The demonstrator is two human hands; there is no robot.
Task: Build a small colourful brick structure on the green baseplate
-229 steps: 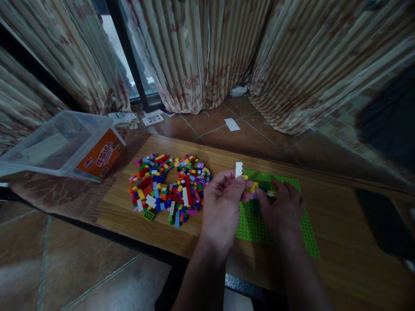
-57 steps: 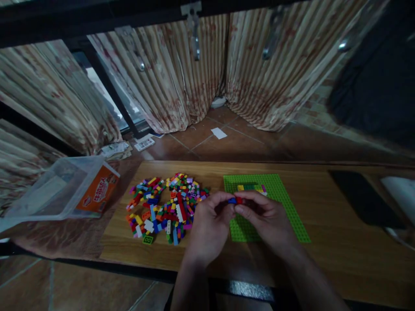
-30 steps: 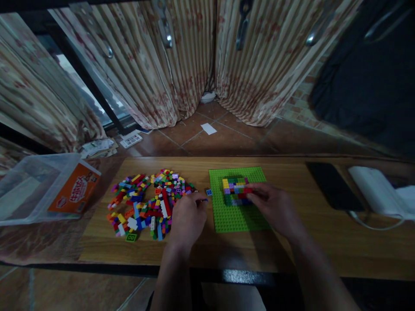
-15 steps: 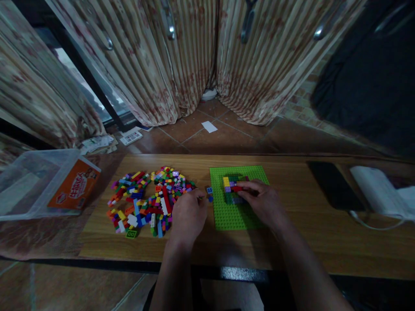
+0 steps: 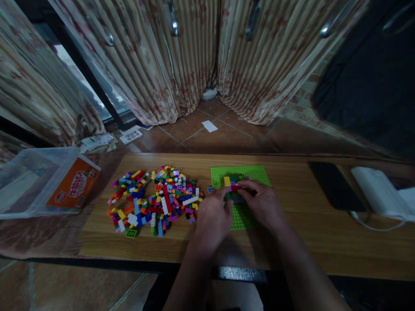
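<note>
A green studded baseplate (image 5: 243, 222) lies on the table, carrying a small build of toy bricks with a yellow brick (image 5: 226, 181) at its left corner. My right hand (image 5: 261, 201) reaches in from the right, thumb and finger pinched at a red brick (image 5: 234, 188) on the build's near side. From the left, my left hand (image 5: 214, 211) has its closed fingertips against the build's left edge; whatever they hold is hidden. Just left of the baseplate a small blue brick (image 5: 210, 189) rests on the wood. Part of the build is covered by my fingers.
A spread of loose coloured bricks (image 5: 167, 198) covers the wooden table (image 5: 301, 242) to the left. Beyond it stands a clear plastic box (image 5: 29, 181) with an orange label. On the right are a black phone (image 5: 335, 185) and a white device (image 5: 378, 190) with a cable.
My left hand has moved right, from beside the loose bricks to the build on the baseplate. My right hand stays at the red brick, nearly unmoved.
</note>
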